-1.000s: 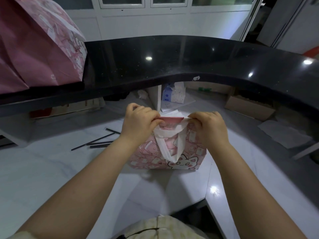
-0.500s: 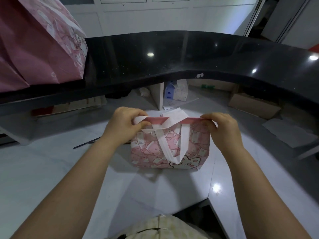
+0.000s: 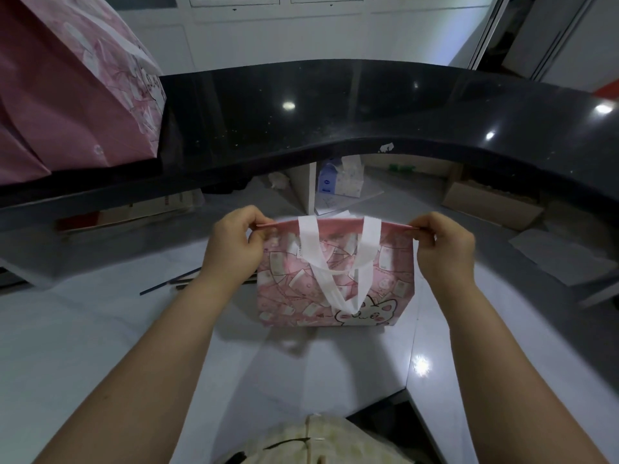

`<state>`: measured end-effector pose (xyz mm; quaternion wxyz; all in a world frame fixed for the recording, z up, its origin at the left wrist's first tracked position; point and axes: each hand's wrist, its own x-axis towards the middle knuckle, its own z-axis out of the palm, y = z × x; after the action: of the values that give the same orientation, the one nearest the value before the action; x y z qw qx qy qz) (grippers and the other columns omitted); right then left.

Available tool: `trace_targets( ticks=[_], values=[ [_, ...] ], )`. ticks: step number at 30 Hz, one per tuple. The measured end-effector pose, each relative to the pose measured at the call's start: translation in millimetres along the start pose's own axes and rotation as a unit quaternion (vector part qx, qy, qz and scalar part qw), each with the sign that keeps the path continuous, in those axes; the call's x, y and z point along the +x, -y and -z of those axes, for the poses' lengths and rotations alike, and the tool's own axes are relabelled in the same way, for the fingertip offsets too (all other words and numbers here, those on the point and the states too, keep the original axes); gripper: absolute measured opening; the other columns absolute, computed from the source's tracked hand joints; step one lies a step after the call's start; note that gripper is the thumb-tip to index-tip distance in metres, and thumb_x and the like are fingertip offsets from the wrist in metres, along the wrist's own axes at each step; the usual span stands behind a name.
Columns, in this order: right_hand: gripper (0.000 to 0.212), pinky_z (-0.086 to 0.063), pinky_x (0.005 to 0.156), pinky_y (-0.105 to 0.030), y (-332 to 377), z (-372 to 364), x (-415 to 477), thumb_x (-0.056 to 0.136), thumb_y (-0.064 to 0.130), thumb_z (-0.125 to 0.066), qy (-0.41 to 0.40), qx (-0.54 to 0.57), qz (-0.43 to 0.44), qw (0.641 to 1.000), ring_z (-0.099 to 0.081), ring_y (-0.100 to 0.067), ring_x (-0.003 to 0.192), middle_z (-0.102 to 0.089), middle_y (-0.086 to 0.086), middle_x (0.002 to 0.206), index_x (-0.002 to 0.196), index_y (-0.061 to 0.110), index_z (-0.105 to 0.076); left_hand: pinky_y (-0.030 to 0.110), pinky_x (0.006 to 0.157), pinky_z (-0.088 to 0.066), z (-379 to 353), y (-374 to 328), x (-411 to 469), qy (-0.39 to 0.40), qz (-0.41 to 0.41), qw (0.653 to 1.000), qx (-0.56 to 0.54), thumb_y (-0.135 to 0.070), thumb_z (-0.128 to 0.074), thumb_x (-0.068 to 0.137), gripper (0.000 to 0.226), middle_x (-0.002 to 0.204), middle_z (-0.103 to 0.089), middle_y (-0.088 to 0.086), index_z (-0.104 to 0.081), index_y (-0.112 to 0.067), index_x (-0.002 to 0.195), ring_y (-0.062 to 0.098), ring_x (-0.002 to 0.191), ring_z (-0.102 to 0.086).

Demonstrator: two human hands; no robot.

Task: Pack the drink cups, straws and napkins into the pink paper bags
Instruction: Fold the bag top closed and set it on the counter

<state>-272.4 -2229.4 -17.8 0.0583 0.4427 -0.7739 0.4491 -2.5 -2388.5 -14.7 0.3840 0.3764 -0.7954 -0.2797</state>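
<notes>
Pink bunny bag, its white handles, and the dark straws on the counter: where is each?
pink bag [image 3: 395, 272]: head view, patterned front panel, right of the handles.
white handles [image 3: 370, 242]: head view, right strap below the rim.
dark straws [image 3: 169, 282]: head view, middle of the longest straw.

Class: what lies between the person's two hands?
In the head view, the pink paper bag spans the gap; the left hand and right hand pinch its top corners.
</notes>
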Motion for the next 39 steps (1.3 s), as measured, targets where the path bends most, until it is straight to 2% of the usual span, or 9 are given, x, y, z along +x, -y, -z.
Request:
trace_targets(
  ticks=[4, 8, 12, 17, 24, 28, 32, 35, 39],
  values=[
    [0.016, -0.053, 0.076, -0.029, -9.2, 3.7, -8.4, 0.088, 0.006, -0.068, 0.016, 0.035, -0.013, 0.999, -0.056, -0.007, 0.079, -0.066, 0.011, 0.090, 0.099, 0.017, -0.072, 0.009, 0.073, -0.045, 0.1, 0.1, -10.4, -0.010, 0.020, 0.998, -0.053, -0.018, -0.071, 0.086, 0.026, 0.088, -0.067, -0.029, -0.068, -0.044, 0.087, -0.006, 0.089, -0.062],
    [0.045, -0.054, 0.072, -0.014, -16.1, 4.4, -30.9, 0.088, 0.020, -0.069, 0.047, 0.170, -0.100, 0.979, -0.061, 0.004, 0.095, -0.062, 0.034, 0.106, 0.115, 0.054, -0.058, 0.017, 0.085, -0.049, -6.9, 7.8, -35.2, -0.007, 0.099, 0.984, -0.151, -0.038, -0.076, 0.078, 0.044, 0.114, -0.063, -0.030, -0.058, -0.057, 0.113, -0.004, 0.110, -0.059],
    [0.051, -0.054, 0.088, -0.033, -30.6, -10.3, -71.7, 0.081, 0.014, -0.076, 0.048, 0.312, -0.172, 0.933, -0.064, -0.008, 0.106, -0.066, 0.014, 0.118, 0.117, 0.045, -0.059, 0.019, 0.082, -0.055, -25.9, 26.3, -78.4, 0.017, 0.170, 0.956, -0.239, -0.049, -0.082, 0.062, 0.066, 0.119, -0.063, -0.024, -0.049, -0.057, 0.119, -0.002, 0.109, -0.060],
    [0.082, -0.052, 0.096, -0.042, -54.1, -23.2, -116.8, 0.066, 0.007, -0.078, 0.166, 0.407, -0.252, 0.862, -0.057, -0.026, 0.121, -0.055, -0.009, 0.135, 0.138, 0.028, -0.044, 0.013, 0.077, -0.052, -42.8, 51.8, -114.5, 0.083, 0.240, 0.923, -0.290, -0.026, -0.087, 0.059, 0.084, 0.126, -0.058, -0.017, -0.042, -0.052, 0.126, -0.001, 0.111, -0.060],
    [0.080, -0.056, 0.085, -0.034, -46.1, -28.2, -116.1, 0.069, 0.008, -0.080, 0.157, 0.413, -0.273, 0.854, -0.062, -0.024, 0.113, -0.062, -0.008, 0.127, 0.138, 0.026, -0.044, 0.017, 0.083, -0.052, -47.2, 49.5, -113.3, 0.028, 0.211, 0.931, -0.295, -0.028, -0.087, 0.064, 0.073, 0.125, -0.064, -0.016, -0.052, -0.052, 0.124, 0.002, 0.115, -0.059],
    [0.079, -0.053, 0.093, -0.044, -32.9, -24.5, -102.5, 0.070, 0.008, -0.077, 0.136, 0.426, -0.259, 0.856, -0.059, -0.028, 0.117, -0.059, -0.011, 0.130, 0.140, 0.026, -0.043, 0.027, 0.094, -0.050, -46.0, 35.3, -99.8, 0.002, 0.180, 0.942, -0.285, -0.027, -0.082, 0.072, 0.060, 0.122, -0.065, -0.018, -0.056, -0.052, 0.121, 0.003, 0.116, -0.059],
    [0.072, -0.053, 0.093, -0.047, -13.8, -18.8, -80.3, 0.080, -0.007, -0.067, 0.116, 0.447, -0.218, 0.860, -0.059, -0.030, 0.118, -0.061, -0.011, 0.128, 0.138, 0.026, -0.043, 0.019, 0.087, -0.052, -38.0, 16.0, -74.8, -0.019, 0.141, 0.947, -0.287, -0.011, -0.078, 0.079, 0.058, 0.119, -0.067, -0.014, -0.057, -0.044, 0.123, 0.006, 0.112, -0.062],
    [0.072, -0.052, 0.094, -0.044, 6.3, -10.5, -60.5, 0.082, -0.011, -0.065, 0.084, 0.449, -0.191, 0.869, -0.059, -0.029, 0.116, -0.063, -0.009, 0.125, 0.138, 0.029, -0.043, 0.025, 0.085, -0.055, -24.1, 2.4, -54.5, -0.034, 0.118, 0.948, -0.295, -0.014, -0.077, 0.081, 0.055, 0.119, -0.067, -0.012, -0.057, -0.039, 0.126, 0.009, 0.113, -0.062],
    [0.073, -0.054, 0.089, -0.035, 42.1, 0.6, -25.7, 0.084, -0.010, -0.065, 0.064, 0.458, -0.155, 0.873, -0.060, -0.022, 0.116, -0.062, -0.005, 0.127, 0.131, 0.042, -0.045, 0.017, 0.086, -0.053, 3.4, -14.8, -19.0, -0.062, 0.063, 0.947, -0.310, -0.017, -0.077, 0.081, 0.058, 0.119, -0.067, -0.017, -0.056, -0.055, 0.119, 0.003, 0.112, -0.061]
  ],
)
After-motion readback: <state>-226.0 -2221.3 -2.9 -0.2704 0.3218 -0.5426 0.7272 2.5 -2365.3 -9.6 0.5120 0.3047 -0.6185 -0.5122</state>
